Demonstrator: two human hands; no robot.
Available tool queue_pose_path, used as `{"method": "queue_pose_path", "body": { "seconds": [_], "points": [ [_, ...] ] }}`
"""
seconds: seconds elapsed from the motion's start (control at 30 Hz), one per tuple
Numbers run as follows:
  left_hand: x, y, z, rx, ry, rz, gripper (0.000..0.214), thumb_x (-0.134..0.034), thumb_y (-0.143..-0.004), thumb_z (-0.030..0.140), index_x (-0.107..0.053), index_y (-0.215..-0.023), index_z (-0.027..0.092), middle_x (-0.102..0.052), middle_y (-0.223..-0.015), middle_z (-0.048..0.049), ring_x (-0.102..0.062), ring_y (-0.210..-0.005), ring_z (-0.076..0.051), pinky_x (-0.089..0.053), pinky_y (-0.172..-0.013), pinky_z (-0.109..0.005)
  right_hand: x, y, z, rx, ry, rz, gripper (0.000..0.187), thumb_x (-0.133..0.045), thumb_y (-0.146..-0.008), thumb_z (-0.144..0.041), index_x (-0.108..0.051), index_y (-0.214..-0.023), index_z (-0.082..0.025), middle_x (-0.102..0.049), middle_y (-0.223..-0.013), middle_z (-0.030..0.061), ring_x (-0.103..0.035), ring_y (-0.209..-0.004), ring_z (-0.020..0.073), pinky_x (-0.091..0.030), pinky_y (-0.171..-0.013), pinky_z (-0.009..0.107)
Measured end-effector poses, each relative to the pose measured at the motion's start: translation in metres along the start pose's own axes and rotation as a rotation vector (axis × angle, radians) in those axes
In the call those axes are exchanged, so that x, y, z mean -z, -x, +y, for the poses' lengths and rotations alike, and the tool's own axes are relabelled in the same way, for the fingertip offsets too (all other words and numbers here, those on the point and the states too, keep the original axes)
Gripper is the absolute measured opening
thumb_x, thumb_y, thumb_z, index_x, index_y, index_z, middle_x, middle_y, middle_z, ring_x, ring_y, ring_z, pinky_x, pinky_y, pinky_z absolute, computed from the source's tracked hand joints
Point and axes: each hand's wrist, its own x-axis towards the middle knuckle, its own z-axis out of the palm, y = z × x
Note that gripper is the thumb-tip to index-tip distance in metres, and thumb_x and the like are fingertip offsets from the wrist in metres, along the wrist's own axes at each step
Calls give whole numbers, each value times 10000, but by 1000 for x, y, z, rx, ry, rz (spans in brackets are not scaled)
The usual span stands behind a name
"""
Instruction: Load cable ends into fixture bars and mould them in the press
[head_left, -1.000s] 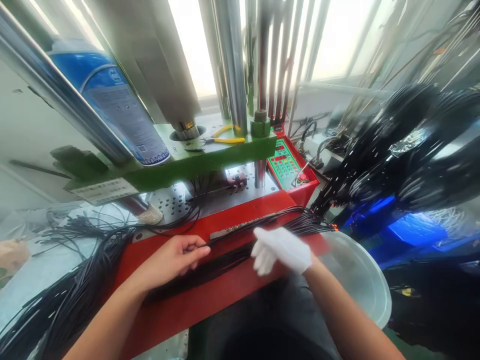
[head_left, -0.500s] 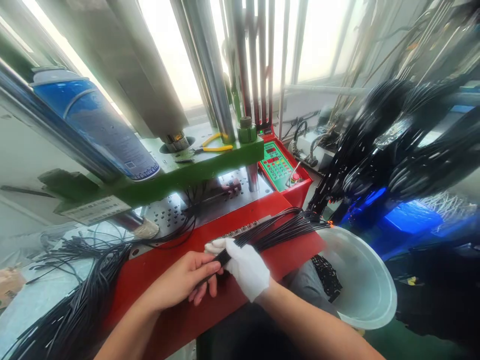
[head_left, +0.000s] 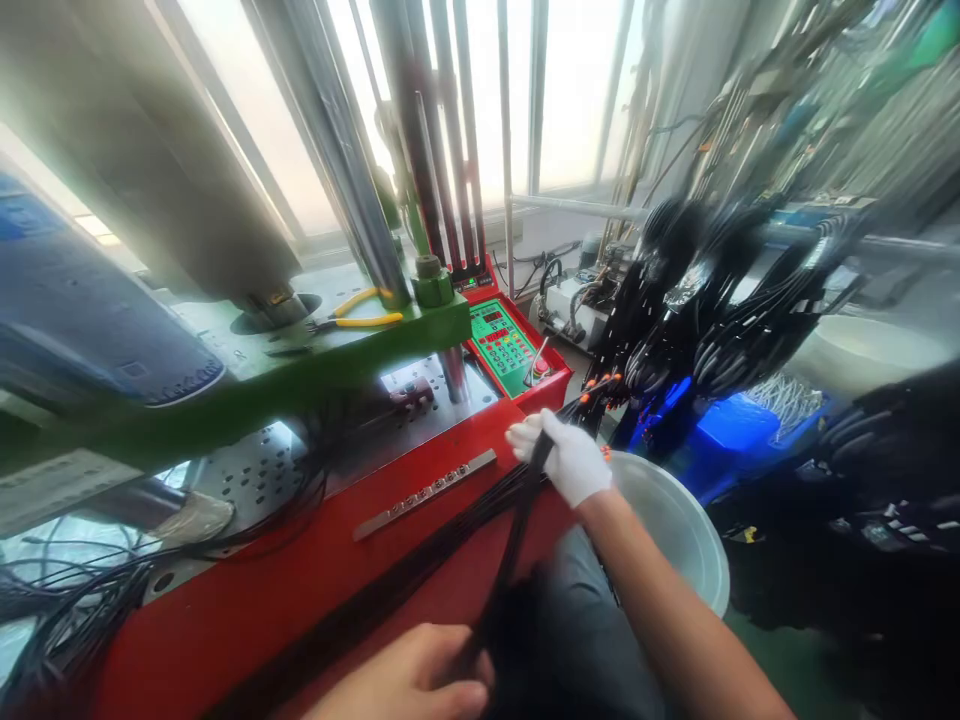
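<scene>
My right hand, in a white glove, is closed round a bundle of thin black cables near the right end of the red machine table. My bare left hand is at the bottom edge, fingers closed on the same bundle lower down. The stretch of cables between my hands runs steeply down toward me. More of the bundle lies across the red table to the left. A grey metal strip with small holes lies on the table just beyond the cables.
A green press frame with steel columns overhangs the table; yellow-handled pliers lie on it. A green and red control panel sits behind. A white plastic basin is at my right, with hanging black cable bundles and a blue crate beyond.
My right hand moved right along the bundle to the table's end. My left hand dropped toward me to the bottom edge, so the cables now stretch between the hands. The view swung right.
</scene>
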Motion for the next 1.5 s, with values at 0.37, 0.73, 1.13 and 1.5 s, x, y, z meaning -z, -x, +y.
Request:
{"method": "queue_pose_path", "body": {
  "seconds": [0.37,0.73,1.13,1.5],
  "points": [
    [-16,-20,-5,-241,393,80,377,-521,-862,501,-610,-874,134,-629,-522,-73,-513,-366,-132,-350,-390,-211,-27,31,6,-34,197,-248,423,-637,-811,-495,-644,-916,-85,-725,-813,156,-699,-806,265,-541,-788,441],
    [-18,-24,23,-407,326,412,419,-501,-890,473,-561,-674,120,-495,-456,2,-363,-321,-58,-267,-345,-174,-60,68,40,-134,410,-437,478,-595,-810,-549,-672,-990,-113,-725,-898,139,-686,-812,240,-521,-704,345],
    [-21,-5,10,-433,358,279,345,-461,-920,437,-588,-968,120,-603,-609,-36,-410,-328,-60,-254,-357,-187,-64,67,41,-128,315,-503,491,-573,-839,-531,-651,-1092,-118,-725,-898,137,-696,-800,244,-527,-796,424],
    [-19,-6,17,-413,363,379,400,-523,-865,487,-571,-710,122,-569,-563,-37,-466,-371,-92,-334,-366,-200,-73,75,55,-209,325,-522,426,-626,-795,-511,-659,-926,-108,-720,-876,134,-689,-832,246,-519,-840,429]
  ]
}}
